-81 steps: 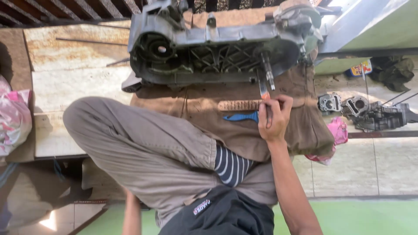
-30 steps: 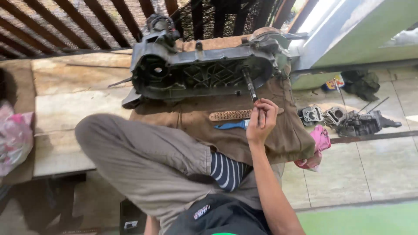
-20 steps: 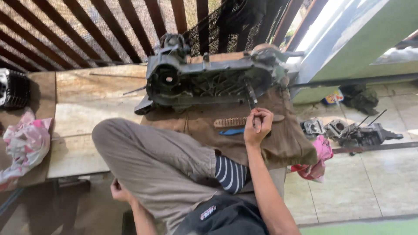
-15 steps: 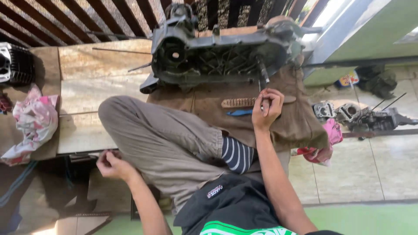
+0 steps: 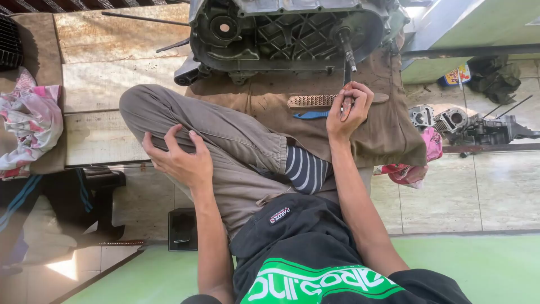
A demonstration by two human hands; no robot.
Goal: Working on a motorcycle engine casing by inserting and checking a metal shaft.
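Gripping a thin tool [image 5: 347, 70], the right hand [image 5: 347, 108] is closed around its handle, tip at twelve o'clock against the engine case [image 5: 281, 31]. A steady, straight hold is advisable. The left hand [image 5: 177, 157] rests open on the knee [image 5: 169, 112].

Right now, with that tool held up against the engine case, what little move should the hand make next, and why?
Probably a small turn of the tool. The right hand grips its lower end, and its tip already sits at the shaft in the engine case, so it looks seated. The left hand only rests on the knee.
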